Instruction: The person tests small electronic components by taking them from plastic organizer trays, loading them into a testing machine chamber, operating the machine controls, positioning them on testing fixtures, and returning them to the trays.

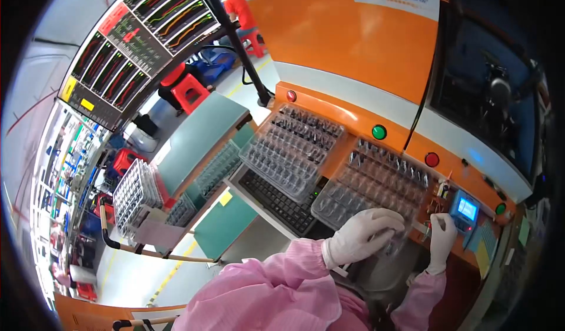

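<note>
My left hand, in a white glove, is over the near right part of a clear plastic tray. Its fingers are curled together, and whatever they hold is hidden. The tray has rows of pockets, with small dark parts in its far rows. My right hand, also gloved, is just right of the tray, with thumb and forefinger pinched together beside small wired fittings. Anything in that pinch is too small to name. A small device with a lit blue screen stands right behind this hand.
A second clear tray of dark parts overlaps a black keyboard. Green and red buttons line the orange machine panel. A monitor hangs at upper left. Stacked trays stand left; a person in red is farther back.
</note>
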Demonstrator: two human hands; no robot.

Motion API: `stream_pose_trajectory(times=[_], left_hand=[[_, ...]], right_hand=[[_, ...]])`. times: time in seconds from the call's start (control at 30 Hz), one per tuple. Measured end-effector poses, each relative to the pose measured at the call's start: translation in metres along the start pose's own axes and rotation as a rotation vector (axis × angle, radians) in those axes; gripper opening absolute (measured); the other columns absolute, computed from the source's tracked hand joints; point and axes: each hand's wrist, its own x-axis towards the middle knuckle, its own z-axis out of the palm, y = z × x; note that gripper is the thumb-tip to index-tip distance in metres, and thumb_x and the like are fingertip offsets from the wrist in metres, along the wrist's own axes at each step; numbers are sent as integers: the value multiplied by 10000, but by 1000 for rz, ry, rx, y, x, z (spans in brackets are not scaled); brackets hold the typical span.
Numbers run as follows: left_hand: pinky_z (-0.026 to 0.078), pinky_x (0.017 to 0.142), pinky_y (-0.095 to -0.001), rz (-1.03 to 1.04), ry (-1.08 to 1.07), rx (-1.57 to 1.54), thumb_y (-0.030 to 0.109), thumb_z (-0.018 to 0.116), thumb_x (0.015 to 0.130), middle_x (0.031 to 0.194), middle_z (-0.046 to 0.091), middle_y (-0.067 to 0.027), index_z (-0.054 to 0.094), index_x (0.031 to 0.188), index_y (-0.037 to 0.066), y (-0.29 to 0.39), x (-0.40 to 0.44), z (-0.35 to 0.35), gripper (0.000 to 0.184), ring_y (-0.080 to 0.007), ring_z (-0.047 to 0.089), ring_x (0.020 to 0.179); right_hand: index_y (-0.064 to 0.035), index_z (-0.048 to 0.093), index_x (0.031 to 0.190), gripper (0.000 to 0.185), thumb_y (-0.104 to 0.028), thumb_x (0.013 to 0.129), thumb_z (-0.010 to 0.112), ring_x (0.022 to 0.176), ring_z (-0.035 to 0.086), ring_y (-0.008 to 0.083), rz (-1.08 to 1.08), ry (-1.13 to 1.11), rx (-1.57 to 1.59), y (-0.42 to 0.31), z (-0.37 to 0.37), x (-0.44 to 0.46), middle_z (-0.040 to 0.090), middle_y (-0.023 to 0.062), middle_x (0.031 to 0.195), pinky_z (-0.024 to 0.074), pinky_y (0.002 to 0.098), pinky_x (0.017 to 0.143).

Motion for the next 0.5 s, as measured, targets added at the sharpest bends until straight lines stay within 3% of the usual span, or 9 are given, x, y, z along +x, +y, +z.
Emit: stream_pose_trajectory(times=[0.13,0.23,0.5], left_hand=[[468,888,-397,19,-15,-12,30,564,861,1102,609,-154,616,1022,20,1,-2,3,170,-335,586,1020],[469,884,-396,11,-16,-6,30,561,863,1100,610,-154,615,1021,18,-2,-4,4,167,-335,586,1019],[470,891,-394,-3,-69,-16,40,560,874,1101,611,-147,614,1029,20,-2,1,12,165,-325,587,1024]], right_hand=[[-3,571,764,137,-71,837,666,607,469,99,-158,111,25,-10,-7,-19,493,20,670,384,263,569],[-15,580,775,126,-75,836,672,620,480,96,-278,-48,-33,-31,-23,-44,489,7,686,379,249,577],[-32,505,726,174,-34,822,651,600,422,97,-187,95,57,-10,-10,-47,443,-4,688,379,240,606]])
